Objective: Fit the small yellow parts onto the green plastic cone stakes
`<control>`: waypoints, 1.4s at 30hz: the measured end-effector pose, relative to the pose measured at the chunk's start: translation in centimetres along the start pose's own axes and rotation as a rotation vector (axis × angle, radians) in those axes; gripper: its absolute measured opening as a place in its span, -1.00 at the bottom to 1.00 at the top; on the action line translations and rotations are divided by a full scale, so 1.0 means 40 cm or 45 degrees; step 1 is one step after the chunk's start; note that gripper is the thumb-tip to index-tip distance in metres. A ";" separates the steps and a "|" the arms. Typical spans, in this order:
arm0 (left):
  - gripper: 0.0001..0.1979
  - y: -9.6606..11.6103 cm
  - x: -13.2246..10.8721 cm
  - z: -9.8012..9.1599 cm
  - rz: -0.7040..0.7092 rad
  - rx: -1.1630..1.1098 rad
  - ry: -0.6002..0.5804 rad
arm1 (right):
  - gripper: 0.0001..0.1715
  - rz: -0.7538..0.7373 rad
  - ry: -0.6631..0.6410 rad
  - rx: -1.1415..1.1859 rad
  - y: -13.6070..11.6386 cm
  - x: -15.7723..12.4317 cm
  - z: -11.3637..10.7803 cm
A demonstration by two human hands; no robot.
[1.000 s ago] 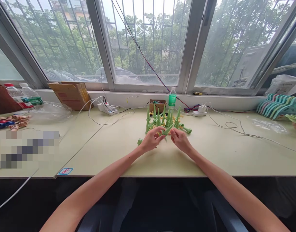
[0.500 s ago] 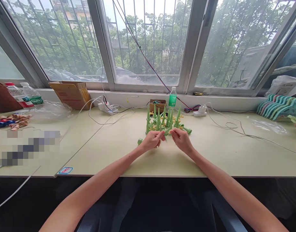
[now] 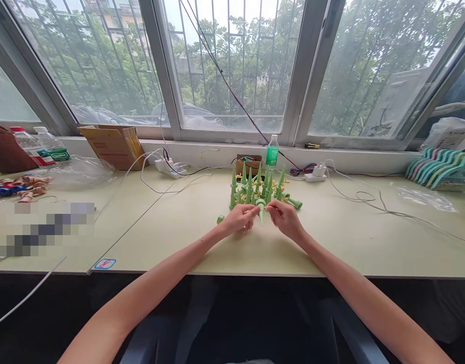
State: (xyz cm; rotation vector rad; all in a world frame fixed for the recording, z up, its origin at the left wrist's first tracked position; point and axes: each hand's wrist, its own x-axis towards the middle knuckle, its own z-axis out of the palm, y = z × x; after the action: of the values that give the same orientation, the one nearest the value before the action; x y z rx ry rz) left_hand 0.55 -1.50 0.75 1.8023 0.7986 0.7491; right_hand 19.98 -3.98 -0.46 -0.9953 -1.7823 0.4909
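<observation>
Between my hands a green cone-shaped plastic piece (image 3: 261,212) hangs with its narrow tip pointing down. My left hand (image 3: 240,217) has its thumb and fingers closed on the left side of this piece. On the other side, my right hand (image 3: 284,218) is closed in a pinch at the cone's wide end; whatever small part lies in its fingertips is too small to make out. Just beyond the hands stand several upright green spiked pieces (image 3: 249,187), with small yellow parts among them. A short green piece (image 3: 220,219) lies beside my left wrist.
At the back are a green-labelled bottle (image 3: 272,151), a small brown box (image 3: 247,164) and a power strip (image 3: 171,168). White cables (image 3: 380,199) run across the right side. Teal hangers (image 3: 439,169) are at far right; a cardboard box (image 3: 111,146) stands left.
The green cone piece has turned from slanting between my hands to hanging tip down. Both hands stay in nearly the same place. The view has shifted slightly.
</observation>
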 end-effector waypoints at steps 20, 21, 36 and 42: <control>-0.65 -0.026 0.014 0.012 0.474 0.417 0.379 | -0.50 0.048 0.096 -0.068 0.009 0.005 0.006; -0.65 -0.023 0.014 0.013 0.444 0.394 0.393 | -0.51 0.055 0.128 -0.069 0.008 0.006 0.005; -0.42 0.002 0.000 0.006 0.038 -0.056 -0.087 | -0.58 -0.020 0.037 -0.019 -0.004 0.002 -0.003; -0.60 -0.005 -0.002 0.012 0.266 0.175 0.049 | -0.52 -0.019 0.025 -0.106 0.004 0.004 -0.002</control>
State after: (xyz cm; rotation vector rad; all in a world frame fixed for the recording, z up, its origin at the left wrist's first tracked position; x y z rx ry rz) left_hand 0.83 -1.75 0.39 2.0221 0.7079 0.8844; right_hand 20.09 -3.78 -0.47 -1.0400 -1.8038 0.3986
